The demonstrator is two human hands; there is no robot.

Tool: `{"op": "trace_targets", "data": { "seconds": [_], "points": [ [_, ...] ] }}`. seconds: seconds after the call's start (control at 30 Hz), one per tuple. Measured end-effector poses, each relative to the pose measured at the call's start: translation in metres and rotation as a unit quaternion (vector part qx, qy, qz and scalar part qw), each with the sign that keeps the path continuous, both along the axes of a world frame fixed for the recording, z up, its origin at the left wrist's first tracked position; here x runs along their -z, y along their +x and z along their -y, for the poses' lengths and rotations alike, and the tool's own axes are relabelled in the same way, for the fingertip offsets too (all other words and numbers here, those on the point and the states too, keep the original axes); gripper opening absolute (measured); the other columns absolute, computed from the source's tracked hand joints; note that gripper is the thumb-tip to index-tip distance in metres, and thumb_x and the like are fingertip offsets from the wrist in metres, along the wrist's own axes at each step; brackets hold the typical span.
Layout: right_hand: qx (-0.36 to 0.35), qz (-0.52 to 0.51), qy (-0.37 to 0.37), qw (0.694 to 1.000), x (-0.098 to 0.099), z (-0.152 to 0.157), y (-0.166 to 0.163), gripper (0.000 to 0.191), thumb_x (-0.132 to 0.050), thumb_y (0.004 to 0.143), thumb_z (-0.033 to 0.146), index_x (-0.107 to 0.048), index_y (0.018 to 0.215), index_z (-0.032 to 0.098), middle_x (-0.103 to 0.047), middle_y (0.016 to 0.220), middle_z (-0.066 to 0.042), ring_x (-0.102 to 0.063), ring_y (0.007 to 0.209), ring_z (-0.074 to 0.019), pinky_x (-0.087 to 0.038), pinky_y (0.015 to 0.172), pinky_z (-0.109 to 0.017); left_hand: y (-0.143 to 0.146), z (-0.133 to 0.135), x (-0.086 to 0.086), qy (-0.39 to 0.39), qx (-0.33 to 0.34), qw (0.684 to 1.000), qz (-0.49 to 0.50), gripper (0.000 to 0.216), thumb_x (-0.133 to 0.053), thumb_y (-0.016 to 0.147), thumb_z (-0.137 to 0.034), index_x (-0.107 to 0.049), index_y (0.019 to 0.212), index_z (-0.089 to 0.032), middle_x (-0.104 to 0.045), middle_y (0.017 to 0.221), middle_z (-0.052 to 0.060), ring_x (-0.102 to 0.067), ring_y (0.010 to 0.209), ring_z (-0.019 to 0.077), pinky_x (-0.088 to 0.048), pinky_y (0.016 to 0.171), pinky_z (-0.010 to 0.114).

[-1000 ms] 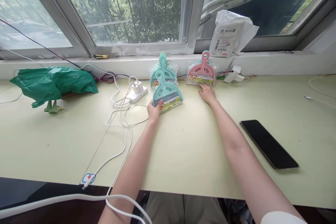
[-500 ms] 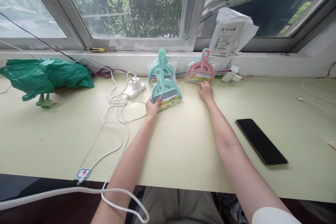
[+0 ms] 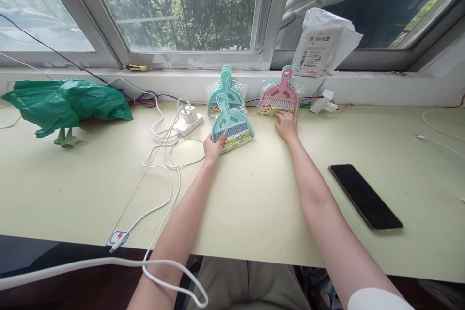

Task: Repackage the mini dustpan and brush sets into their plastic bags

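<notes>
My left hand [image 3: 212, 148] grips the lower left corner of a teal mini dustpan set [image 3: 232, 125] in clear wrap, lying on the pale green table [image 3: 254, 193]. Behind it a stack of teal dustpan sets [image 3: 225, 92] leans against the sill. My right hand [image 3: 286, 125] lies flat with fingers stretched out, its fingertips touching the front edge of a pink dustpan set [image 3: 279, 97] that leans on the sill.
A black phone [image 3: 364, 196] lies at the right. White cables and a charger block [image 3: 188, 122] spread at centre left. A green plastic bag [image 3: 65, 104] sits far left. A white parcel [image 3: 321, 43] rests on the window sill, and a white cable [image 3: 436, 131] lies far right.
Both hands stay almost where they were. The teal set in my left hand has shifted slightly, and the view has drifted a little.
</notes>
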State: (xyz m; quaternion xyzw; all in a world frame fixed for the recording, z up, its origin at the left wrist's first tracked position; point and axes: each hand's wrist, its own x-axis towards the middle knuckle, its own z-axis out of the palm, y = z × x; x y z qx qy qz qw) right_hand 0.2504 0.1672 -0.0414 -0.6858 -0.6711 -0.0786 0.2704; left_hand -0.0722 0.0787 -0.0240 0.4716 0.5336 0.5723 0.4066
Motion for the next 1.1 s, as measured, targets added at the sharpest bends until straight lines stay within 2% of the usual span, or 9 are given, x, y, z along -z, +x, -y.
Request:
{"op": "trace_targets", "data": {
  "seconds": [0.13, 0.27, 0.33, 0.47, 0.6, 0.77, 0.9, 1.1],
  "points": [
    [0.001, 0.012, -0.020, 1.000, 0.004, -0.005, 0.001, 0.048, -0.043, 0.087, 0.022, -0.059, 0.132, 0.017, -0.050, 0.147, -0.010, -0.040, 0.137, -0.0281, -0.026, 0.113, -0.053, 0.002, 0.005, -0.007, -0.017, -0.002, 1.000, -0.004, 0.040, -0.074, 0.072, -0.047, -0.064, 0.094, -0.015, -0.073, 0.083, 0.008, -0.070, 0.072, 0.0198, -0.053, 0.063, 0.028],
    [0.032, 0.029, -0.046, 0.998, 0.007, -0.009, 0.003, 0.052, -0.038, 0.090, 0.024, -0.051, 0.139, 0.021, -0.038, 0.156, -0.007, -0.028, 0.146, -0.0294, -0.010, 0.115, -0.068, 0.003, 0.006, -0.010, -0.018, -0.001, 1.000, -0.009, 0.038, -0.072, 0.074, -0.046, -0.064, 0.093, -0.015, -0.073, 0.082, 0.007, -0.070, 0.071, 0.0196, -0.052, 0.061, 0.027],
    [0.036, 0.036, -0.067, 0.996, 0.007, -0.011, 0.005, 0.053, -0.033, 0.091, 0.022, -0.048, 0.142, 0.022, -0.032, 0.159, -0.006, -0.024, 0.148, -0.0288, -0.007, 0.114, -0.072, 0.002, 0.005, -0.008, -0.015, 0.002, 1.000, -0.014, 0.038, -0.072, 0.073, -0.047, -0.063, 0.091, -0.015, -0.072, 0.080, 0.007, -0.070, 0.070, 0.0195, -0.052, 0.060, 0.027],
    [0.046, 0.047, -0.085, 0.994, 0.007, -0.019, 0.008, 0.055, -0.029, 0.092, 0.020, -0.044, 0.145, 0.023, -0.027, 0.162, -0.005, -0.019, 0.150, -0.0285, -0.005, 0.113, -0.074, 0.001, 0.002, -0.002, -0.019, 0.007, 1.000, -0.020, 0.041, -0.072, 0.072, -0.052, -0.064, 0.091, -0.016, -0.072, 0.081, 0.007, -0.070, 0.072, 0.0195, -0.052, 0.060, 0.027],
    [0.063, 0.023, -0.092, 0.994, 0.007, -0.027, 0.009, 0.055, -0.029, 0.092, 0.021, -0.043, 0.146, 0.022, -0.025, 0.162, -0.006, -0.017, 0.150, -0.0299, -0.004, 0.112, -0.075, 0.001, 0.000, -0.001, -0.030, -0.005, 0.998, -0.049, 0.038, -0.069, 0.075, -0.050, -0.066, 0.091, -0.016, -0.072, 0.084, 0.007, -0.069, 0.076, 0.0199, -0.052, 0.066, 0.028],
    [0.063, -0.002, -0.060, 0.996, 0.009, -0.032, 0.010, 0.054, -0.034, 0.089, 0.019, -0.049, 0.141, 0.021, -0.032, 0.159, -0.008, -0.022, 0.148, -0.0310, -0.006, 0.111, -0.076, 0.001, -0.002, 0.000, -0.027, -0.030, 0.995, -0.087, 0.029, -0.061, 0.080, -0.046, -0.067, 0.084, -0.017, -0.072, 0.083, 0.006, -0.066, 0.083, 0.0205, -0.048, 0.078, 0.029],
    [0.059, 0.000, -0.027, 0.998, 0.010, -0.031, 0.010, 0.053, -0.039, 0.086, 0.017, -0.053, 0.137, 0.020, -0.040, 0.155, -0.011, -0.029, 0.145, -0.0300, -0.011, 0.114, -0.071, 0.001, -0.003, 0.002, -0.027, -0.015, 0.998, -0.061, 0.031, -0.056, 0.083, -0.047, -0.065, 0.079, -0.017, -0.069, 0.078, 0.005, -0.065, 0.081, 0.0197, -0.047, 0.076, 0.028],
    [0.055, 0.005, -0.018, 0.998, 0.009, -0.028, 0.010, 0.052, -0.040, 0.085, 0.016, -0.054, 0.135, 0.017, -0.043, 0.152, -0.013, -0.032, 0.142, -0.0292, -0.014, 0.116, -0.067, 0.002, -0.002, 0.002, -0.027, -0.007, 0.998, -0.052, 0.030, -0.056, 0.083, -0.046, -0.060, 0.072, -0.018, -0.063, 0.070, 0.002, -0.060, 0.075, 0.0174, -0.045, 0.072, 0.027]
  ]
}}
